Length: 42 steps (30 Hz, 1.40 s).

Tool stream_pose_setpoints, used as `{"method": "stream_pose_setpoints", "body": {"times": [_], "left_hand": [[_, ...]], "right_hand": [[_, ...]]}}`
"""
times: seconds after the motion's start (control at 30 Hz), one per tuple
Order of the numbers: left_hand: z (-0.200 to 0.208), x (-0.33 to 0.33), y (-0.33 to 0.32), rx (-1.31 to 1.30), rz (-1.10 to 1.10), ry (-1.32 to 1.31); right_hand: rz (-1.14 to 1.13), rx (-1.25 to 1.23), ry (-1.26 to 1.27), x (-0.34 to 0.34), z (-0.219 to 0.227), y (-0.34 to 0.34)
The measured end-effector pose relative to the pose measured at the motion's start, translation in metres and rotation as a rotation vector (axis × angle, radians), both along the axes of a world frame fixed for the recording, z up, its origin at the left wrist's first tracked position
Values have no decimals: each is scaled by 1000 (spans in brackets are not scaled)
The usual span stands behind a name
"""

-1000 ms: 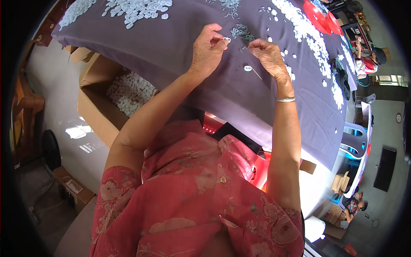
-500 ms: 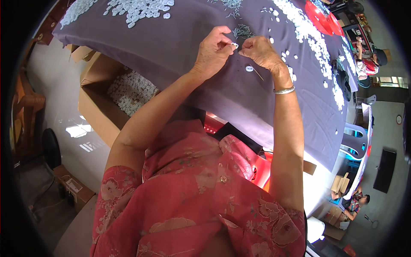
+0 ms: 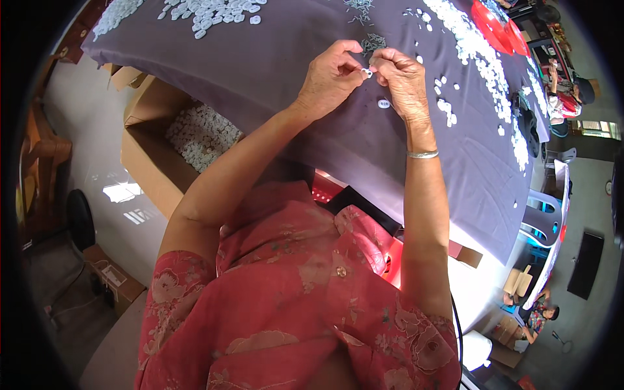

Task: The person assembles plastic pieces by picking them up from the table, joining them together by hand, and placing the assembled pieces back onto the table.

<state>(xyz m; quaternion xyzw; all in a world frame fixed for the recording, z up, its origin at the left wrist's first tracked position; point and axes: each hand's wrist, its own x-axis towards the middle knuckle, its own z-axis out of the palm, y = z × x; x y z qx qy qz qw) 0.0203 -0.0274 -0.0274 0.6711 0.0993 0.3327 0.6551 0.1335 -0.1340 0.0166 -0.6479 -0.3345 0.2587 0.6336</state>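
My left hand is raised over the cloth-covered table, its thumb and a finger pinching a small white plastic piece. Right beside it, my right hand has its fingertips drawn together at that piece. Whatever the right fingers grip is too small to make out. Below the hands, a round white disc with dark marks lies on the cloth. A small heap of thin grey-green pins sits just beyond my fingers.
White pieces lie in a pile at the far left and in a long scatter at right, near a red plastic dish. An open cardboard box of white pieces stands left below the table. Other people are at right.
My right hand has turned more upright, and its fingertips have come up to the white piece. The thin stick seen near the disc no longer shows. My left hand keeps its pinch.
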Motion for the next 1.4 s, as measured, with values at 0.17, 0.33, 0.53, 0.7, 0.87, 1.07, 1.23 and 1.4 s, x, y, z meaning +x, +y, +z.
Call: {"method": "stream_pose_setpoints", "body": {"times": [0.17,0.33,0.53,0.7,0.87,1.07,1.23,1.4], "left_hand": [[-4,0,3,25,4,-6],[-3,0,1,19,3,-19],[-2,-1,1,57,16,0],[-1,-1,0,40,13,4],[-1,-2,0,68,21,15],[-1,-2,0,77,23,23],[1,-4,-1,45,-15,74],[5,-6,-1,87,14,95]], "right_hand": [[6,5,-36,-2,-7,3],[21,1,24,-4,-6,1],[15,33,50,-4,-7,1],[36,6,25,-3,-8,-1],[40,-46,-51,-5,-5,-2],[49,-52,-63,-2,-6,-3],[72,-119,-116,-4,-3,-3],[55,-94,-113,-6,-4,-2]]}}
